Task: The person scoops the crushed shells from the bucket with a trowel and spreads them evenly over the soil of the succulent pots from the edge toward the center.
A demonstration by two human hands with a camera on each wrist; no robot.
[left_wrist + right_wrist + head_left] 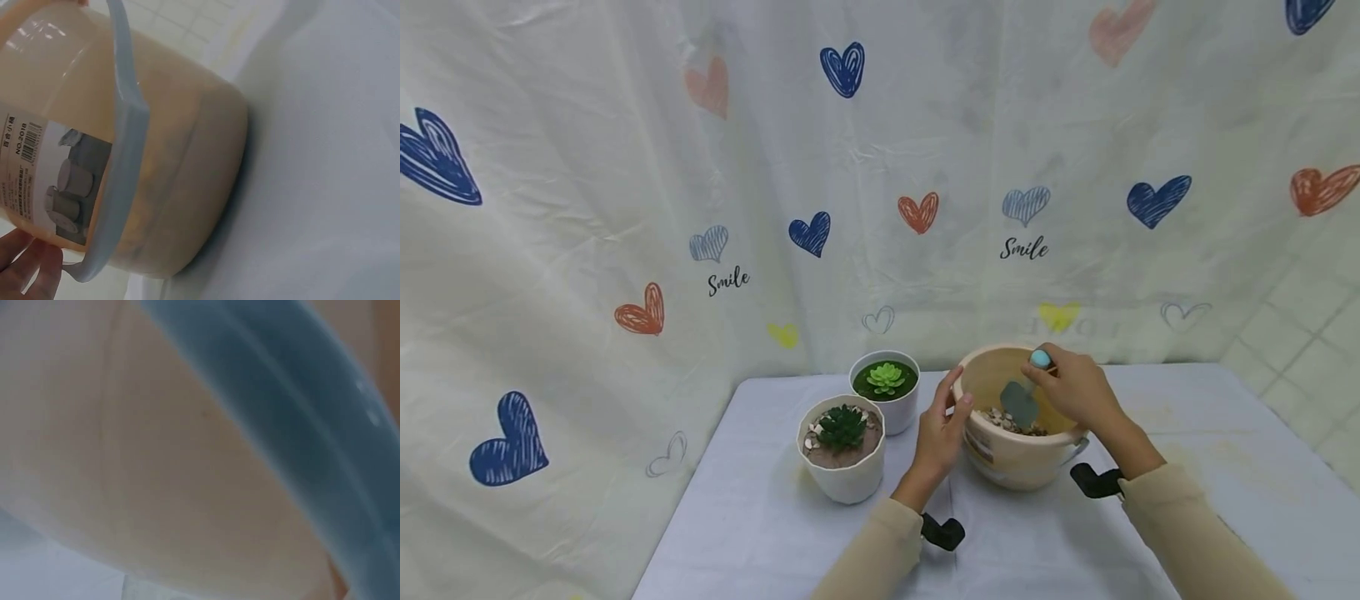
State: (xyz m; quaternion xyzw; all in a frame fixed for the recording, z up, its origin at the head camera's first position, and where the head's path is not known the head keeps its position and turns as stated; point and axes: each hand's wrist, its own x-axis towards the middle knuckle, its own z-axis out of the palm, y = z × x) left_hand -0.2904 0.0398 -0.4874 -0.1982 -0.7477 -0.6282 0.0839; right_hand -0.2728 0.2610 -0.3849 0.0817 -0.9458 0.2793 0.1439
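A beige plastic bucket (1011,462) stands on the table and leans a little toward me. My left hand (940,437) holds its left side near the rim, thumb and fingers spread along the wall. In the left wrist view, fingertips (47,269) meet the bucket by its grey-blue handle (125,125). My right hand (1075,387) grips a small shovel by its blue-tipped handle (1040,358) over the opening. The grey-green blade (1019,405) points down inside, by small pebbles (1000,418) at the bottom. Close up, the right wrist view shows the bucket handle (275,412) across the wall.
Left of the bucket stand two white pots, one with a dark green succulent (841,427), the other behind it with a light green succulent (886,379). A white cloth covers the table (760,483). A heart-printed curtain (880,167) hangs behind.
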